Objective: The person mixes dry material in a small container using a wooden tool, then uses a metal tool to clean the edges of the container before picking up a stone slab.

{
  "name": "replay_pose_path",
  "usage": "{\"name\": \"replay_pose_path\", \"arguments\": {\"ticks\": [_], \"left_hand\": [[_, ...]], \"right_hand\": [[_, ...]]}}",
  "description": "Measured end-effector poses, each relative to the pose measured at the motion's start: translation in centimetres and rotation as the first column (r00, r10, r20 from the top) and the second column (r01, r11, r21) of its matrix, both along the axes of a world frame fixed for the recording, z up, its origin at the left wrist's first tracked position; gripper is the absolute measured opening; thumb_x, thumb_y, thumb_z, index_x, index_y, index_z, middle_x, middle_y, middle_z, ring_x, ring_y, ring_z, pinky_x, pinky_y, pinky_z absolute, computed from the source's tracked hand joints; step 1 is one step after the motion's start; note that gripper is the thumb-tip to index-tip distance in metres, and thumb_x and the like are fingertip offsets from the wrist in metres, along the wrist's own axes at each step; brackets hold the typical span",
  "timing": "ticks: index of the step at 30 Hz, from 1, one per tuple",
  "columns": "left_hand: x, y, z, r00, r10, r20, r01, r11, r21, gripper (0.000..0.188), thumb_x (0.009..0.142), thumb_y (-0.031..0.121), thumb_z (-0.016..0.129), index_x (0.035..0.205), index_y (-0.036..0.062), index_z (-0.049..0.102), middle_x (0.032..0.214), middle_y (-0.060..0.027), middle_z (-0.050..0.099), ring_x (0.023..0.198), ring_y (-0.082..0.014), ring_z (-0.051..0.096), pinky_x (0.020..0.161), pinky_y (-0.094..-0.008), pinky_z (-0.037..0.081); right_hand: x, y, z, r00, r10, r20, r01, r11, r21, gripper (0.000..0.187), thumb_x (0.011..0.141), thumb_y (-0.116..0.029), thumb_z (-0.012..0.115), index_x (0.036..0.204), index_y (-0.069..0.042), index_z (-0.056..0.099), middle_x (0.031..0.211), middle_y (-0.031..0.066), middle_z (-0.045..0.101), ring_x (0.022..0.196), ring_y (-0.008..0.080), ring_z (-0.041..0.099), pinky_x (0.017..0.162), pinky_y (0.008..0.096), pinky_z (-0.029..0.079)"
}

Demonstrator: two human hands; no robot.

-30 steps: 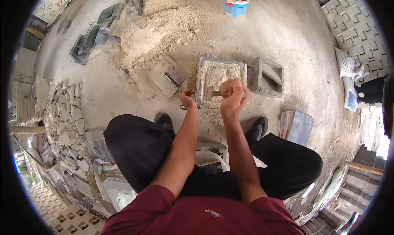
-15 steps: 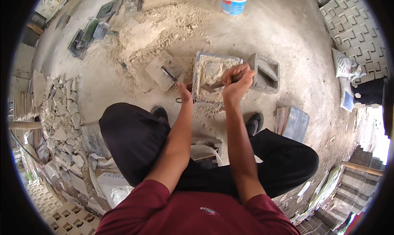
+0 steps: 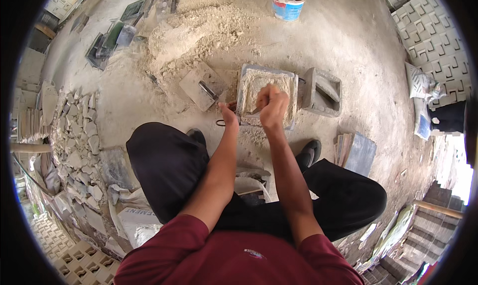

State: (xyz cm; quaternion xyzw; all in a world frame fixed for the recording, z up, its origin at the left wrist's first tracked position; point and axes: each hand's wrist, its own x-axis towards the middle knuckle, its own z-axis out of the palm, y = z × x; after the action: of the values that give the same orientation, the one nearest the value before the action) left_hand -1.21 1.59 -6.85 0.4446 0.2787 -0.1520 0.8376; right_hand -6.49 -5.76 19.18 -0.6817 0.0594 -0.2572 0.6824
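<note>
A square mould [image 3: 242, 93] filled with pale, damp-looking powder lies on the ground between my feet. My right hand [image 3: 273, 105] is closed in a fist over the fill, round the handle of a trowel whose blade is mostly hidden now. At the mould's left side my left hand [image 3: 229, 114] grips the edge, thumb up, its fingers partly hidden. A wire loop [image 3: 220, 123] sticks out below that hand. Left of the mould, a short metal cylinder [image 3: 208, 90] rests on a dusty square slab [image 3: 191, 88].
Right of the mould stands a grey rectangular trough [image 3: 307, 93] with a slanted piece inside. Behind lies a heap of pale powder [image 3: 189, 36]; a blue-and-white bucket [image 3: 288, 6] is farther back. Broken pieces [image 3: 77, 145] pile up at left. Thin tiles [image 3: 359, 154] lean near my right foot.
My right hand has moved left and toward me with the trowel, from the mould's right edge to over its middle. My left hand stays at the mould's left side.
</note>
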Motion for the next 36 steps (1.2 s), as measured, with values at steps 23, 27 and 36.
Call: {"name": "replay_pose_path", "arguments": {"ticks": [23,27,36], "left_hand": [[2.8,-0.9,5.3,0.987,-0.154,0.043,0.118,0.884,0.452,0.083,0.092,0.062,0.015,0.071,-0.0020,0.063,0.069,-0.0089,0.062,0.064,-0.0230,0.055,0.067,-0.0354,0.041],[1.9,-2.0,6.7,0.987,-0.150,0.054,0.061,0.670,0.740,0.079,0.093,0.060,0.017,0.068,-0.0028,0.057,0.065,-0.0128,0.058,0.062,-0.0317,0.052,0.066,-0.0420,0.039],[1.3,0.5,7.6,0.924,-0.358,0.135,0.142,0.647,0.749,0.049,0.098,0.040,0.035,0.080,-0.0001,0.057,0.064,-0.0058,0.050,0.061,-0.0151,0.044,0.059,-0.0342,0.038]], "right_hand": [[4.9,-1.0,-0.5,1.000,0.008,-0.022,-0.004,0.979,0.203,0.041,0.092,-0.023,0.035,0.056,-0.005,0.039,0.050,-0.0013,0.034,0.045,0.0070,0.028,0.041,0.0257,0.020],[7.1,-2.6,-1.1,0.995,0.042,-0.090,-0.020,0.973,0.232,0.035,0.088,-0.014,0.035,0.055,-0.004,0.039,0.051,-0.0004,0.037,0.046,0.0062,0.028,0.041,0.0244,0.021],[9.1,-5.3,0.6,0.921,0.150,-0.360,-0.046,0.959,0.281,0.040,0.093,-0.020,0.038,0.056,-0.005,0.039,0.052,-0.0001,0.037,0.048,0.0069,0.032,0.044,0.0251,0.025]]}}
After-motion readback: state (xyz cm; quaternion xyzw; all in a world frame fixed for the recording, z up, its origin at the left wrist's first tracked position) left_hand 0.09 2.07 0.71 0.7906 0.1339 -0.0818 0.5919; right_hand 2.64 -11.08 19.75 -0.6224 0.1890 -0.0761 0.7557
